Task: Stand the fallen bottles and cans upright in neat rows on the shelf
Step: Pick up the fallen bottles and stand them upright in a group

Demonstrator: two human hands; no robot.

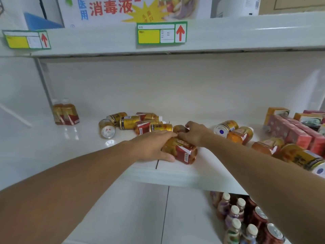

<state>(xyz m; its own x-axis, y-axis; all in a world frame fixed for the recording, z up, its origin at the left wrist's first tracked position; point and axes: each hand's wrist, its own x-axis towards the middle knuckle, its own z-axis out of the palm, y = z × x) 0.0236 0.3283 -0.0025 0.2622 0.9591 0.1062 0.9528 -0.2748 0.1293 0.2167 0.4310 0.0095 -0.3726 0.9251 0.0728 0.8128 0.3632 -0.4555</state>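
Both hands are on one fallen bottle point(181, 150) near the white shelf's front edge point(184, 175). The left hand point(153, 147) curls over its near side; the right hand point(195, 134) grips its far end. Left of that bottle the shelf lies bare out to two upright bottles point(66, 114) in the back corner. Behind the bottle a heap of toppled gold cans point(123, 122) crowds; to its right, more fallen cans and bottles point(239, 134), then red cartons point(295, 131).
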